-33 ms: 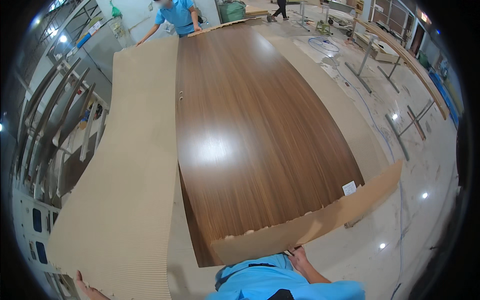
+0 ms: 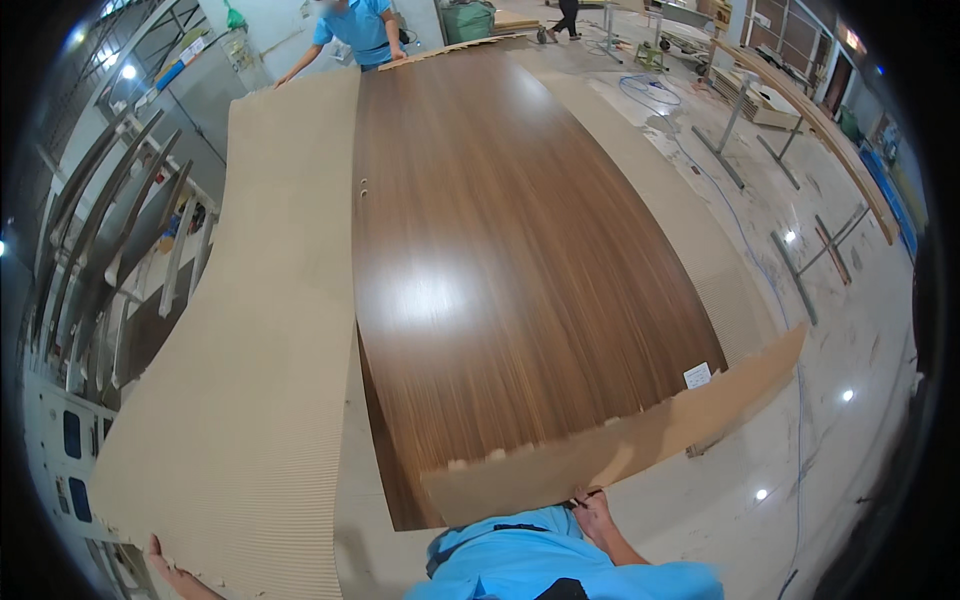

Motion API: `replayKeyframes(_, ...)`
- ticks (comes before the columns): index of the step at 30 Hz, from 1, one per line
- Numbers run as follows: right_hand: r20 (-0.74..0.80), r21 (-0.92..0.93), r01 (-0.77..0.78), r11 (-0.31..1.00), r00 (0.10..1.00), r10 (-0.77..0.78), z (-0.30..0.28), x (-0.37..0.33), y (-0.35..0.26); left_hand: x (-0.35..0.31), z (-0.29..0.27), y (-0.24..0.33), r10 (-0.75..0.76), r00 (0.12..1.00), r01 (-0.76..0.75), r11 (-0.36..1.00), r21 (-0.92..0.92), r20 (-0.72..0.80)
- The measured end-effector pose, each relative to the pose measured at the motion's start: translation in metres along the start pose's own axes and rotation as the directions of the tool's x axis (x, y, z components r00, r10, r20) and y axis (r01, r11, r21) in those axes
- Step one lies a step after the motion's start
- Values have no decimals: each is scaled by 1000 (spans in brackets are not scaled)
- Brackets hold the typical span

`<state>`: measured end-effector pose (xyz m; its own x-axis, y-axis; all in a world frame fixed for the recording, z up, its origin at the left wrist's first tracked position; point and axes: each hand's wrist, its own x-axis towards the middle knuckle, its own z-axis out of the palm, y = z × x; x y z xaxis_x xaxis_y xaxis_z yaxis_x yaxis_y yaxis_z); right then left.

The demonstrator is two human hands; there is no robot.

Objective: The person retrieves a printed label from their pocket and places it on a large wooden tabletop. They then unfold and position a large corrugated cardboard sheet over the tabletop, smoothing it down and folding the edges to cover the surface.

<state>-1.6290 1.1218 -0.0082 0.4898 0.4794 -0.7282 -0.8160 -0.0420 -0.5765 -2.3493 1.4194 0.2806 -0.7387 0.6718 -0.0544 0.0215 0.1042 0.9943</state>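
Observation:
A large wood-grain door panel point(image 2: 500, 250), glossy brown, lies flat in front of me. To its left a long sheet of corrugated cardboard point(image 2: 260, 330) is spread from the far person down to me. My left hand point(image 2: 170, 572) grips the near left corner of that sheet, thumb on top and the other fingers hidden beneath. A cardboard flap point(image 2: 600, 440) with a torn upper edge stands along the panel's near end. At its lower edge my right hand point(image 2: 595, 515) is closed, with something small and dark at the fingers, too small to name.
A co-worker point(image 2: 350, 35) in blue stands at the far end, hands on the cardboard edges. A rack with curved arms point(image 2: 110, 230) is on the left. Metal stands point(image 2: 715, 155) and a blue hose point(image 2: 735, 215) occupy the floor at right. A white label point(image 2: 697, 375) sits on the panel.

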Motion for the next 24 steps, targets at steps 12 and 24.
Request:
replayKeyframes(12,-141,427,117,896,988,-62,32,80,7,21,-53,-11,29,1000,-30,991,-132,-4)
replayKeyframes(24,-74,314,-184,931,973,217,25,72,-45,-9,-164,-93,-155,985,147,985,-91,-80)
